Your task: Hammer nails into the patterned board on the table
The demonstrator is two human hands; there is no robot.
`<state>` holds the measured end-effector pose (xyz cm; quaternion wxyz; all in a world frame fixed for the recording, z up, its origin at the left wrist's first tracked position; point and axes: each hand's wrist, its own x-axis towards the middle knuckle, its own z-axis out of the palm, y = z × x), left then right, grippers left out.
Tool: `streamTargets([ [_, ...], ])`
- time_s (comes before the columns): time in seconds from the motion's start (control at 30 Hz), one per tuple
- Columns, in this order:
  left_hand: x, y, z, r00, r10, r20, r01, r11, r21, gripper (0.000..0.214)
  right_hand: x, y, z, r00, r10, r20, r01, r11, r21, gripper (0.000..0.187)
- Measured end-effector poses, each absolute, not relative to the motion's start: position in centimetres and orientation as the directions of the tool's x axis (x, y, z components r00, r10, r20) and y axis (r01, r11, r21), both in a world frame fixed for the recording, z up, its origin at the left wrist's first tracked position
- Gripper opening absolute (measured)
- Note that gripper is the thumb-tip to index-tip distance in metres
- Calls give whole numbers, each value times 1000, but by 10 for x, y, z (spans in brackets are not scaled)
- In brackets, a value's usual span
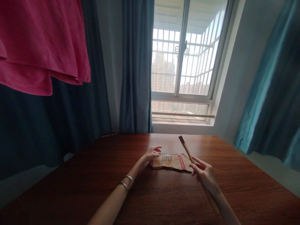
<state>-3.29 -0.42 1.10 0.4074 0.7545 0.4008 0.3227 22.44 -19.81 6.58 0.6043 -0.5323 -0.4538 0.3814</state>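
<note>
A small patterned cloth piece (172, 162), cream with dots and a pink band, lies flat on the wooden table (93, 187). My left hand (152, 154) rests on its left end, fingers curled down onto it, with thin metal pins or needles beside the fingertips. Two bracelets sit on that wrist. My right hand (204, 175) is closed round a long thin wooden stick (187, 151), which slants up and away over the cloth's right end and runs back along my forearm.
A window (185, 62) with bars is straight ahead beyond the table's far edge. Blue curtains (137, 68) hang at both sides. A pink cloth (42, 43) hangs at the upper left.
</note>
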Motion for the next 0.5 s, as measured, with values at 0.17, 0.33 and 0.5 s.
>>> streamTargets([
  [0.17,-40,-8,16,531,839,118,387,-363,847,56,259,-192,35,404,897,179,186,111,-976,65],
  [0.33,-34,-10,8,574,815,82,443,-393,806,60,287,-187,6,447,872,198,462,-36,-886,60],
  [0.5,-42,-13,8,619,775,125,495,-509,704,79,305,-189,10,425,866,262,728,-155,-668,46],
])
